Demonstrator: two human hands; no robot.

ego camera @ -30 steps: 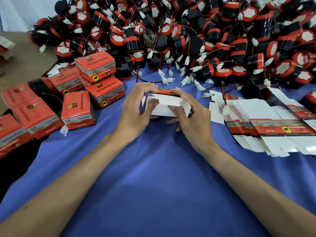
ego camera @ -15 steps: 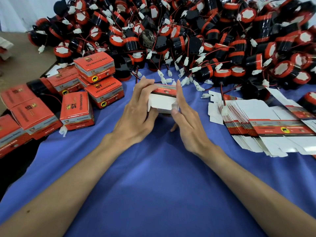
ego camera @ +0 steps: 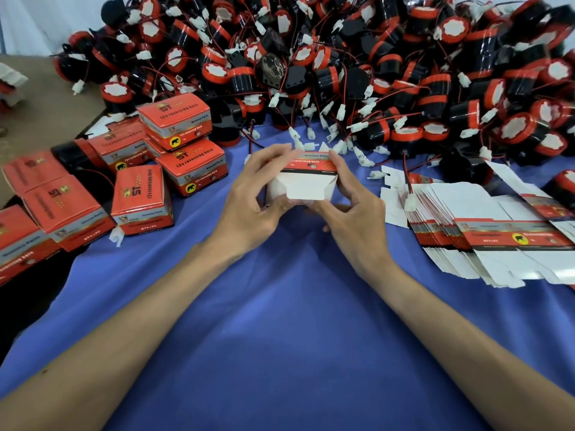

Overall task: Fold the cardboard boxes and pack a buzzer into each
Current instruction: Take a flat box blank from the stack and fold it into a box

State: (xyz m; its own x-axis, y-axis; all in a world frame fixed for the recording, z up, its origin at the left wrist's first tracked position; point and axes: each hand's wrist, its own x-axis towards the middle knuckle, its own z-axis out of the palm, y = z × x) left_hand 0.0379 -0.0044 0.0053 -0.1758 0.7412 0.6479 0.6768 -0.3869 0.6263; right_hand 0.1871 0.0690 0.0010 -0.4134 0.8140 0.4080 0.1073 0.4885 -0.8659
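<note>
- Head view, change: since the frame 0.5 s ago, the cardboard box [ego camera: 306, 185] has opened from a nearly flat sleeve into a squared tube. The fingers of both hands, straight then, now curl round it.
- Head view, step: 1 box is being folded. Its white end flap faces the camera and appears not yet tucked.
- Head view, next move: the flap probably needs pressing in to close this end. Then 1 buzzer must be taken from the buzzer pile [ego camera: 342, 73] behind.
- Head view, pose: the left hand [ego camera: 249, 206] grips the box's left side and the right hand [ego camera: 357, 219] its right. The thumbs lie at the near lower edge and the fingertips over the top.
- Head view, location: the box is held over the blue cloth [ego camera: 280, 321], between the finished boxes [ego camera: 183, 169] at left and the flat blanks [ego camera: 485, 225] at right.
</note>
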